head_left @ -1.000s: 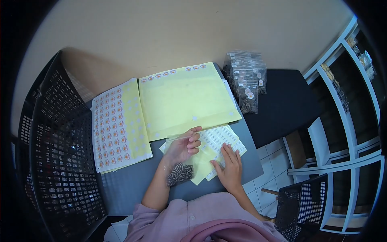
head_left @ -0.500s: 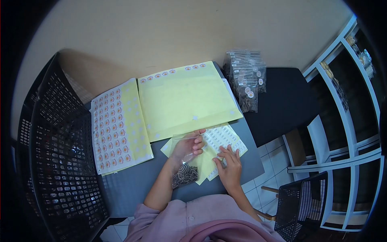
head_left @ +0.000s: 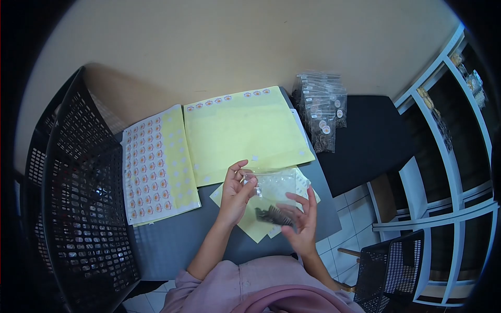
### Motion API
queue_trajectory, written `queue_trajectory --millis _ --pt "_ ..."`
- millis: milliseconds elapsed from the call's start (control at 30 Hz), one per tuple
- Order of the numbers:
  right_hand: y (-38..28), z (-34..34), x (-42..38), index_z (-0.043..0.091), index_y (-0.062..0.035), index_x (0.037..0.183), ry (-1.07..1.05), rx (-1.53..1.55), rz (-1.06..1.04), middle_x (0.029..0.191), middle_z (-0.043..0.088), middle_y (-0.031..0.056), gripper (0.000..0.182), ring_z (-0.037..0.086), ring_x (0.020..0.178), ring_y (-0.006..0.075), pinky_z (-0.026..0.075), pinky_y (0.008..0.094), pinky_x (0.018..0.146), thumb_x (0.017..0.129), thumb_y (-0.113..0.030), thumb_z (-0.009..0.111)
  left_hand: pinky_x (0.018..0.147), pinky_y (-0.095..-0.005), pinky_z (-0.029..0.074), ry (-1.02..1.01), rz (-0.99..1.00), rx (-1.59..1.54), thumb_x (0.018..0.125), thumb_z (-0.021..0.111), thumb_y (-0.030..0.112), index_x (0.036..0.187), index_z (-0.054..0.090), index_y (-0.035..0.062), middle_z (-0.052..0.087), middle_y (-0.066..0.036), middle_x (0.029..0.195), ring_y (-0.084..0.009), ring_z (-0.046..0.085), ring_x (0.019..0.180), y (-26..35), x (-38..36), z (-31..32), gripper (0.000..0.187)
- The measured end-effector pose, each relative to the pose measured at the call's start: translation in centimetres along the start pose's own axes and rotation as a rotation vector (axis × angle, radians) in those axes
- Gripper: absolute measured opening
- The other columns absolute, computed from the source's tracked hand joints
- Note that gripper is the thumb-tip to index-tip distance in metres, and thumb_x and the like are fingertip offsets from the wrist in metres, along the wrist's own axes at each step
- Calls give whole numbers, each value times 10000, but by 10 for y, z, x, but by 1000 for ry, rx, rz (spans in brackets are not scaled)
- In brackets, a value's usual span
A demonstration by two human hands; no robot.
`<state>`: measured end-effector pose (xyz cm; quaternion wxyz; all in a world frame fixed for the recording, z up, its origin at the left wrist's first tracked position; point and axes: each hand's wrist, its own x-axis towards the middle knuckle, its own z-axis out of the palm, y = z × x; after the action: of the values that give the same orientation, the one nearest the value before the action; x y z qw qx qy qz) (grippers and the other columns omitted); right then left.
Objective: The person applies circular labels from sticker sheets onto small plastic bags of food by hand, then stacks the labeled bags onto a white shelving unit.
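A clear zip-top plastic bag hangs tilted from my left hand, whose thumb and fingers pinch its upper left corner. Dark, ridged or coiled pieces are gathered at the bottom of the bag, too blurred to name. At the bag's lower right side is my right hand, thumb and fingers spread apart. Some of its fingers overlap the bag; a firm grip does not show. Beneath both hands lie sheets of small white labels on yellow backing, partly covered by the bag.
Sheets of round stickers and a large yellow backing sheet lie on the grey table. Filled, labelled bags are stacked at the back right. A black basket stands left; white shelves and another black basket are right.
The bag has swung rightward and now lies over the label sheets, its contents shifted right. My right hand has left the label sheet and come up beside the bag.
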<state>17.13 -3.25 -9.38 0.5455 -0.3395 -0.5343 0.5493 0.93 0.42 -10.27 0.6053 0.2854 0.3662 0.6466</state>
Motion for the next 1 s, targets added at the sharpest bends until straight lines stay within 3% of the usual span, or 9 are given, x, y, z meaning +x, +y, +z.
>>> queue_trajectory --millis 33,233,367,433,467,533,633,900,1000 --pt "-1 2 2 -25 -84 1350 -36 -261 -14 1162 403 160 943 551 933 241 459 319 794 691 -3 644 679 -272 468 -1 8 41 824 506 33 1214 323 77 463 -10 907 -87 489 808 -2 0 -1 433" --pt "6 -6 18 -45 -100 1347 106 -47 136 1132 409 168 924 599 812 214 507 251 698 698 102 580 824 -337 464 -213 8 85 865 471 108 1228 333 57 490 -105 1142 -201 509 1023 -7 -2 1 391" --pt "4 -6 22 -6 -110 1353 83 -18 189 1138 408 154 917 562 892 213 485 274 744 689 97 592 885 -370 429 -187 -48 87 889 417 107 1193 383 -16 459 -162 1198 -258 466 1101 -18 -6 9 330" --pt "18 -3 24 302 -76 1285 313 -337 -174 1104 435 130 681 502 963 213 438 309 796 693 44 616 899 -368 418 -169 -52 93 892 411 115 1200 374 -18 452 -163 1204 -256 462 1105 -24 -6 8 338" --pt "21 -4 25 302 -76 1285 314 -336 -176 1104 435 130 681 502 963 213 438 309 796 693 44 616 913 -365 406 -149 -56 97 895 405 123 1208 366 -20 445 -164 1209 -254 458 1110 -26 -5 8 346" --pt "22 -8 29 577 -54 990 313 -554 -279 1036 471 99 301 443 1002 217 369 338 846 697 -30 639 920 -360 396 -138 -48 86 900 385 132 1219 356 -16 434 -161 1221 -248 443 1126 -30 -3 7 353" --pt "19 14 41 627 -60 764 291 -528 -192 969 490 64 77 443 965 214 319 343 857 711 -112 646 926 -353 382 -106 -28 22 906 337 156 1239 337 -8 416 -153 1242 -231 420 1147 -31 -6 10 371" --pt "28 43 59 639 -113 782 222 -607 -70 939 487 1 113 388 897 188 237 360 831 738 -216 626 932 -325 367 -62 14 -47 911 239 173 1265 317 2 392 -132 1268 -205 425 1132 -26 -4 3 401" --pt "27 48 61 647 -80 768 277 -748 -125 885 509 21 78 422 843 188 347 314 775 709 -130 650 926 -309 371 -47 2 -50 913 237 173 1260 328 3 415 -128 1250 -199 439 1118 -26 -4 1 397"
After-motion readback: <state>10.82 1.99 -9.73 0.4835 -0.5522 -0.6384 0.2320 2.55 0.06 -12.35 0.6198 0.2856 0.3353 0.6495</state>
